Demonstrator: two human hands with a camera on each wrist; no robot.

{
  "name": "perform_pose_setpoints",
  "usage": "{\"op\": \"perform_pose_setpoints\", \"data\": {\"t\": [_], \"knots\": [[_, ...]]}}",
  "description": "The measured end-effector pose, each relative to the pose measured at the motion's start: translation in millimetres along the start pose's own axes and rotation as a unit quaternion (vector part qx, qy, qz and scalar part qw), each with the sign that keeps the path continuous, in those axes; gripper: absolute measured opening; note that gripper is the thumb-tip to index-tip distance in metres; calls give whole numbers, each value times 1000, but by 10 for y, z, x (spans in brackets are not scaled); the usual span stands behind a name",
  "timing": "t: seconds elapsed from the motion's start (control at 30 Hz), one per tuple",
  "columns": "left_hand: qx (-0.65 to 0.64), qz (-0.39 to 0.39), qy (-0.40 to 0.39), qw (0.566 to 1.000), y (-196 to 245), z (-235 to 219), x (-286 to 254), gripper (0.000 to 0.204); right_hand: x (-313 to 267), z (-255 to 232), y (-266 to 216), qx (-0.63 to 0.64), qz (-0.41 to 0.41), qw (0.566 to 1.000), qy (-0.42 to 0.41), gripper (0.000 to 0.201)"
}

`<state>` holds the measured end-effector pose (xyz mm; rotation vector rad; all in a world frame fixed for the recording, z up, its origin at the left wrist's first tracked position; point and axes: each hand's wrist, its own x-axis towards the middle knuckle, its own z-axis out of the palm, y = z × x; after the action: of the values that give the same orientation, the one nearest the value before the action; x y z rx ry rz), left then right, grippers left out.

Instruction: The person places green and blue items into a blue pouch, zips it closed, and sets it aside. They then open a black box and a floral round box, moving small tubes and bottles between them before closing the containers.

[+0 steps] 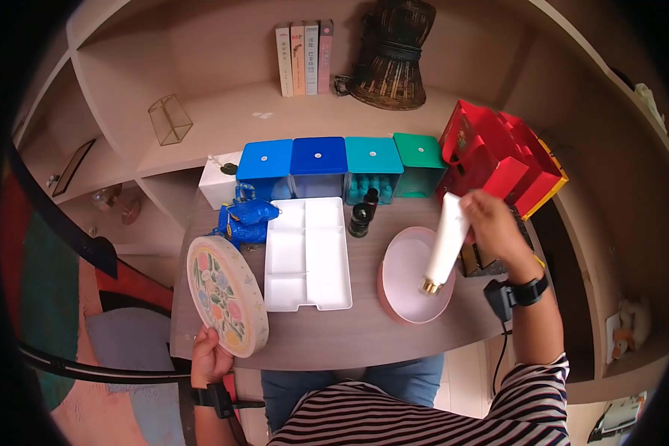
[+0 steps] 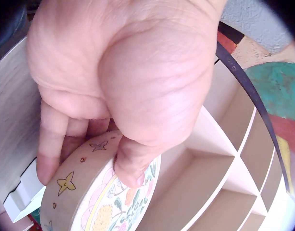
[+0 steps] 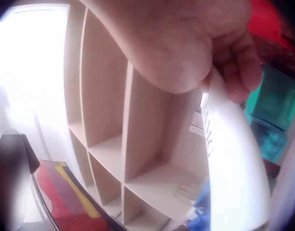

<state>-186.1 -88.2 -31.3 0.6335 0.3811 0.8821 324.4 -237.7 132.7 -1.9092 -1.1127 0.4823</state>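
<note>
My left hand (image 1: 211,357) grips the edge of a round floral box lid (image 1: 227,297), tilted up at the table's left front. In the left wrist view the thumb lies on the lid's printed face (image 2: 121,204) and the fingers are behind its star-patterned side. A white squeeze tube (image 1: 447,234) with a gold cap hangs cap-down from my right hand (image 1: 490,227), pinched at its flat end. Beneath the tube stands a round pink box (image 1: 394,297), without its lid. The right wrist view shows the tube (image 3: 236,168) close up, its cap out of sight.
A white divided tray (image 1: 327,260) lies mid-table, with small dark bottles (image 1: 360,221) beside it. Blue crinkled packets (image 1: 245,219) lie left of it. Blue and green lidded bins (image 1: 318,160) line the back. Red gift bags (image 1: 494,160) stand at the right rear.
</note>
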Motion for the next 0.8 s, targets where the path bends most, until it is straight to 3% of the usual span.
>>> {"op": "perform_pose_setpoints", "data": {"t": [0.1, 0.13, 0.2, 0.3, 0.4, 0.57, 0.63, 0.77, 0.8], "knots": [[1, -5, 4, 1000, -5, -58, -9, 66, -6, 288, 348, -85, -26, 996, -9, 25], [3, -4, 4, 1000, -8, -57, -11, 66, -37, 350, 324, -76, 48, 995, -49, 25], [4, -7, -8, 1000, 1, -42, -13, 65, -19, 477, 333, -107, 82, 986, -95, 25], [-1, 4, 7, 1000, -21, -58, -21, 63, 82, 658, 591, -197, 4, 972, -124, 25], [1, 5, 14, 1000, -24, -38, -30, 61, 99, 785, 618, -195, 15, 972, -130, 26], [-2, 10, 12, 1000, -35, -31, -27, 60, 97, 846, 617, -226, 26, 966, -124, 22], [-2, 10, 12, 1000, -31, -46, -28, 59, 85, 839, 575, -301, -49, 947, -99, 19], [-2, 6, 7, 1000, -32, -35, -11, 59, 204, 868, 221, -343, -43, 936, -66, 17], [-2, 10, 6, 1000, -30, -31, -7, 59, 276, 903, 213, -310, -93, 945, -41, 21]]}}
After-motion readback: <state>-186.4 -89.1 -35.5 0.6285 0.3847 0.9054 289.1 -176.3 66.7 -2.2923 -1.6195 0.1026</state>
